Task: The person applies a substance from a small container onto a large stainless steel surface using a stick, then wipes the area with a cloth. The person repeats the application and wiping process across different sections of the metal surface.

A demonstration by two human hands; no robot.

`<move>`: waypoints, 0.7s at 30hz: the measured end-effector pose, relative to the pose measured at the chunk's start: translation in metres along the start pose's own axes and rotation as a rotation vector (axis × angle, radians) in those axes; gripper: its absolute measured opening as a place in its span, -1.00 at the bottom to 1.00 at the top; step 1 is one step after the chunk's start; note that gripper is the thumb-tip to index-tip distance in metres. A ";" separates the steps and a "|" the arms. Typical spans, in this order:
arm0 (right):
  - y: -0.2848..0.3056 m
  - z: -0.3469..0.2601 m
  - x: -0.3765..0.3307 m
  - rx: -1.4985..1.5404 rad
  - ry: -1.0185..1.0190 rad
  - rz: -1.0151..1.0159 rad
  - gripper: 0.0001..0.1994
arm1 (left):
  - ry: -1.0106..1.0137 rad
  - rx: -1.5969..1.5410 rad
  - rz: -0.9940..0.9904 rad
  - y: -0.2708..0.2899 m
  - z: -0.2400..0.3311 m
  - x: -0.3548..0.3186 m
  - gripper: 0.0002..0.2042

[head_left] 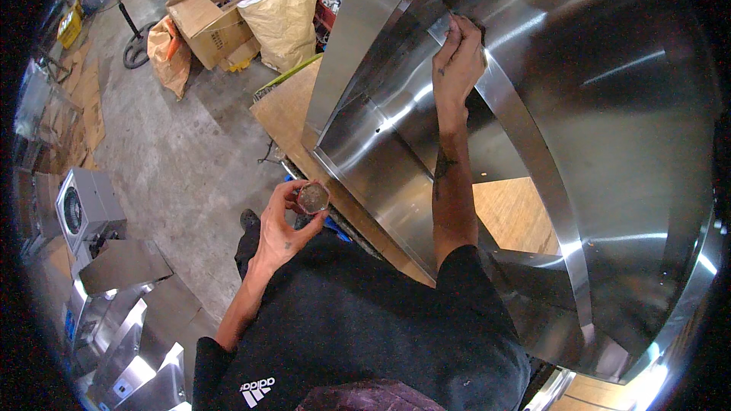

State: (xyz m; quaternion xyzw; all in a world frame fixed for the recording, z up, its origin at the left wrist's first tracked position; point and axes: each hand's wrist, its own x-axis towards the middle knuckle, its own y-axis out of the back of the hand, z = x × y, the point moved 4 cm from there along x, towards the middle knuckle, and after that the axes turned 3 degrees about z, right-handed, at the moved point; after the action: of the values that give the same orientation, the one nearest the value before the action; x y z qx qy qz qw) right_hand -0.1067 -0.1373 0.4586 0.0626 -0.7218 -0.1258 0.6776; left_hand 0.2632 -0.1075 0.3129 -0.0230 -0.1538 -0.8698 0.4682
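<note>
My left hand (283, 224) is closed round a small round container (313, 199), seen from above, with a dull grey-brown surface inside its rim. It is held in front of my body, beside the edge of the wooden board. My right hand (460, 61) reaches far forward over a large shiny sheet-metal housing (624, 122). Its fingers are bent and pressed together near the upper end of a curved metal strip (529, 141). Whatever lies between those fingertips is mostly hidden by the hand, so I cannot name it.
The metal housing rests on a wooden board (285, 110) and has a rectangular opening. Beyond it stand a cardboard box (209, 27), a pale woven sack (283, 19) and an orange sack (167, 53). Grey boxed equipment (95, 202) and bent metal pieces (133, 350) are on the left.
</note>
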 end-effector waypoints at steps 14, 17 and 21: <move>0.015 -0.006 -0.004 0.064 -0.151 -0.002 -0.86 | -0.024 -0.002 -0.010 0.001 0.004 0.005 -0.45; 0.035 -0.030 -0.020 0.067 -0.133 0.063 -0.85 | 0.064 0.036 -0.003 0.002 0.005 0.006 -0.45; 0.063 -0.072 -0.055 0.493 -0.625 0.052 -0.83 | 0.048 0.005 0.055 0.004 0.003 0.016 -0.43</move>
State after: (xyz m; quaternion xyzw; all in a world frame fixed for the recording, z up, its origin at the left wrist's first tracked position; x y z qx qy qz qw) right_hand -0.0261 -0.0692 0.4259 0.1638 -0.9032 0.0556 0.3929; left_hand 0.2568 -0.1220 0.3193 -0.0050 -0.1439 -0.8566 0.4954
